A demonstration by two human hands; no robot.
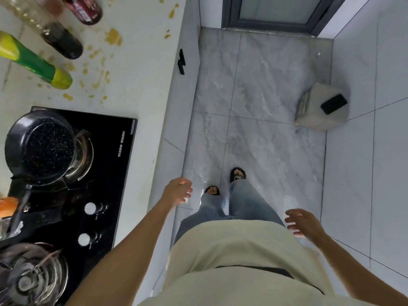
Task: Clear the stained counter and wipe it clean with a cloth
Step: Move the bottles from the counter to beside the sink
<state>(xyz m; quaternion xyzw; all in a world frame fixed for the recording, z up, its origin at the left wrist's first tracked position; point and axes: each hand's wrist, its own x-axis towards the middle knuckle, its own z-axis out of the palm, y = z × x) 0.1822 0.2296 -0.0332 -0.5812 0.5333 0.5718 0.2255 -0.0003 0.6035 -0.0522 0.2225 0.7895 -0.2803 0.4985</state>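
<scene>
The white counter [141, 69] runs down the left side, spattered with yellow-brown stains [113, 36]. On it stand a green and yellow bottle [37, 62], a dark bottle [64, 41] and a red-labelled dark bottle [85, 9]. My left hand [177, 191] hangs beside the counter's front edge, fingers relaxed, holding nothing. My right hand [302, 223] is out to the right over the floor, fingers loosely spread and empty. No cloth is in view.
A black glass hob [106, 173] is set into the counter, with a black pot [42, 149] on the far burner and two white knobs. A beige box with a black phone [333, 104] on it sits on the grey tiled floor. A door is ahead.
</scene>
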